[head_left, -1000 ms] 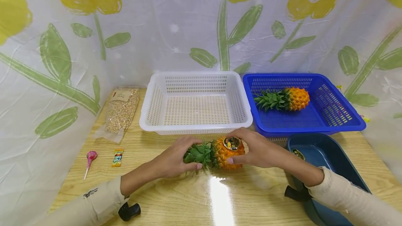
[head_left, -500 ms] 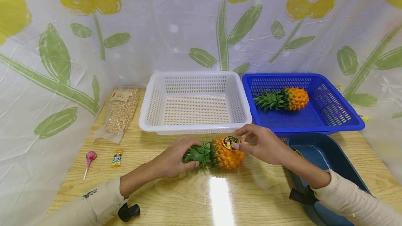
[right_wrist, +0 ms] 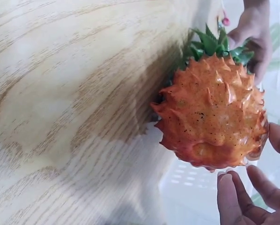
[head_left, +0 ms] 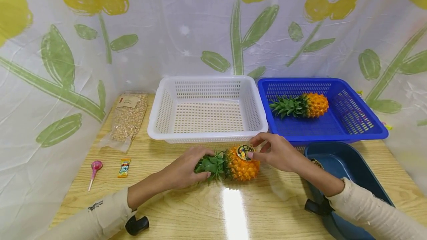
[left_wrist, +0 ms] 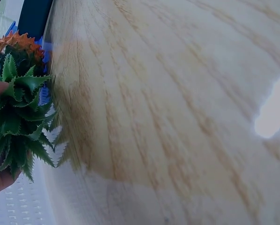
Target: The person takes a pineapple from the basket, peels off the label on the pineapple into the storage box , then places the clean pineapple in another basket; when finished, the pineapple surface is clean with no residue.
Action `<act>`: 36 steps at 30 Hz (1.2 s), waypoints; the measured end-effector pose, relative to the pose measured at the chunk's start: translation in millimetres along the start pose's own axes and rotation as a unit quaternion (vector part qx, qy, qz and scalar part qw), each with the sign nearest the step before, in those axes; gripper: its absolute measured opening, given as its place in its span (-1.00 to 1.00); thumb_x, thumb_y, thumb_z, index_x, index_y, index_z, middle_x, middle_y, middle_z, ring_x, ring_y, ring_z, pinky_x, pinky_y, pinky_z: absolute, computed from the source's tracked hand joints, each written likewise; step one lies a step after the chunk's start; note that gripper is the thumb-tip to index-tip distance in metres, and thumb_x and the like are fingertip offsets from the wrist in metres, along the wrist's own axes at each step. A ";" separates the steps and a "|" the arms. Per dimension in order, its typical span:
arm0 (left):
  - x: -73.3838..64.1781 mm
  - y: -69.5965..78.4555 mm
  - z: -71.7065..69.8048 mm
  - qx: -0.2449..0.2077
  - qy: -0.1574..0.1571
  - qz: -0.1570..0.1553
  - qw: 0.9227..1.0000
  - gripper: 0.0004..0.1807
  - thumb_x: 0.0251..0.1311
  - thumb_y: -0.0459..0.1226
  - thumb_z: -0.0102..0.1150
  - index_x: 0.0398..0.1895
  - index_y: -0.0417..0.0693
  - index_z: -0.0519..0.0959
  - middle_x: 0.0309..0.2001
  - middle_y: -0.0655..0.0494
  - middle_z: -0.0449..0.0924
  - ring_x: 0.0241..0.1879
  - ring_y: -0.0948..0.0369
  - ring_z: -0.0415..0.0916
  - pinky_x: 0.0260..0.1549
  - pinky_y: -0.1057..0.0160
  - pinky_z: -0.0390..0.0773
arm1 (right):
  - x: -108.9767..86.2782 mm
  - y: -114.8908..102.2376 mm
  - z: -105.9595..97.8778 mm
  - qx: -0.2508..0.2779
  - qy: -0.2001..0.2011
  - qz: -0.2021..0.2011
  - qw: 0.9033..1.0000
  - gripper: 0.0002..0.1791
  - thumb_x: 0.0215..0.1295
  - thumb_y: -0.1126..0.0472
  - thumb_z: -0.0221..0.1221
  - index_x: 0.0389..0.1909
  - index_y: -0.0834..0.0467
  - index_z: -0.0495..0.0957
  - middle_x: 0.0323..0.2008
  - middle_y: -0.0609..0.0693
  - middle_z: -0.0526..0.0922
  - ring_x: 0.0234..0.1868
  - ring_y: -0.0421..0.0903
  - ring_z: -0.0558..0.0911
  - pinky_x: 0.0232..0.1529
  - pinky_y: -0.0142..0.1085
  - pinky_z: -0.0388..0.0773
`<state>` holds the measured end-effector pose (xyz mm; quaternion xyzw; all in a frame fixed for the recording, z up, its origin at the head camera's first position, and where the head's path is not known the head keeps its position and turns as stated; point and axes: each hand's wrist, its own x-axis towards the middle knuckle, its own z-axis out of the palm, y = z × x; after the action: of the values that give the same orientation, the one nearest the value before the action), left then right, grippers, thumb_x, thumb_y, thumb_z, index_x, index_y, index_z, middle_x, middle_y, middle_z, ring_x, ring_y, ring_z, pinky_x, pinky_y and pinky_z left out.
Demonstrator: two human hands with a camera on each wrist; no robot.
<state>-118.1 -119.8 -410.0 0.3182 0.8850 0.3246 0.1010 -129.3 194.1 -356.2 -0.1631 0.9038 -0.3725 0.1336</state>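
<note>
A small orange pineapple (head_left: 244, 169) with a green crown lies on the wooden table, its crown toward the left. My left hand (head_left: 186, 166) grips the crown (left_wrist: 22, 117), thumb in front and fingers behind. On the upper right of the fruit is a round black-and-gold sticker (head_left: 245, 152). My right hand (head_left: 278, 153) is at the fruit's base end, thumb tip on the sticker's right edge. In the right wrist view its other fingers (right_wrist: 229, 197) are bent loosely beside the base and enclose nothing. Whether the sticker's edge is lifted is hard to tell.
Behind the pineapple stands a white basket (head_left: 207, 136). A blue basket (head_left: 333, 137) holds another pineapple (head_left: 300, 105). A teal tub (head_left: 353, 162) with a dark round label lies under my right forearm. At left are a bag of grains (head_left: 128, 119), a lollipop (head_left: 96, 166) and a small wrapped candy (head_left: 124, 168).
My right hand has let go of the pineapple's body and shifted to the right, its thumb moving up onto the sticker. My left hand has kept its grip on the crown.
</note>
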 end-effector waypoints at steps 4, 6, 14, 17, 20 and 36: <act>-0.3 0.0 -0.2 0.004 -0.001 0.005 1.000 -0.43 0.24 -0.17 0.36 0.30 0.02 0.42 0.30 0.02 0.46 0.33 -0.01 0.34 0.28 -0.13 0.43 | 0.9 0.6 0.8 -0.006 -0.003 0.003 1.000 -0.60 0.24 -0.04 0.38 0.01 0.06 0.65 0.02 0.07 0.69 -0.24 -0.15 0.69 -0.32 -0.27 0.64; -0.5 0.2 -0.5 0.006 -0.002 0.007 1.000 -0.42 0.24 -0.17 0.36 0.31 0.01 0.41 0.29 0.01 0.46 0.32 -0.01 0.35 0.28 -0.13 0.43 | 1.3 0.4 0.8 -0.007 -0.010 0.005 1.000 -0.59 0.24 -0.06 0.38 0.02 0.05 0.65 0.01 0.06 0.69 -0.25 -0.15 0.68 -0.31 -0.27 0.64; -0.1 1.4 -1.8 0.008 -0.012 0.011 1.000 -0.40 0.24 -0.19 0.36 0.33 -0.03 0.40 0.32 0.00 0.45 0.36 -0.02 0.31 0.31 -0.12 0.40 | 1.1 -2.1 -0.9 0.003 -0.030 -0.001 1.000 -0.58 0.23 0.00 0.39 0.06 0.08 0.68 -0.03 0.10 0.70 -0.33 -0.15 0.68 -0.35 -0.26 0.63; -0.2 1.5 -1.9 0.009 -0.013 0.011 1.000 -0.40 0.24 -0.19 0.36 0.33 -0.04 0.40 0.32 -0.01 0.44 0.36 -0.02 0.31 0.31 -0.12 0.40 | 0.9 -2.2 -1.5 0.007 -0.039 -0.006 0.999 -0.53 0.24 0.00 0.39 0.11 0.12 0.65 0.00 0.15 0.68 -0.35 -0.16 0.68 -0.37 -0.27 0.63; -0.1 1.7 -2.0 0.010 -0.013 0.012 1.000 -0.39 0.24 -0.18 0.36 0.33 -0.05 0.40 0.32 -0.02 0.44 0.36 -0.03 0.31 0.29 -0.13 0.42 | 0.8 -2.2 -1.8 0.007 -0.050 -0.014 0.999 -0.49 0.25 0.01 0.38 0.17 0.15 0.62 0.04 0.19 0.65 -0.37 -0.17 0.68 -0.37 -0.28 0.64; -0.2 -1.4 0.7 0.014 -0.003 0.027 1.000 -0.37 0.22 -0.22 0.38 0.34 -0.04 0.38 0.30 -0.03 0.44 0.31 -0.02 0.36 0.23 -0.13 0.48 | -0.3 -1.2 -0.1 0.022 -0.044 -0.012 0.999 -0.52 0.21 0.02 0.42 0.11 0.14 0.65 0.05 0.17 0.66 -0.38 -0.17 0.69 -0.39 -0.27 0.64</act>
<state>-118.4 -120.4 -411.5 0.3445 0.8802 0.3139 0.0902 -128.9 193.5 -355.2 -0.1874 0.8866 -0.3861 0.1722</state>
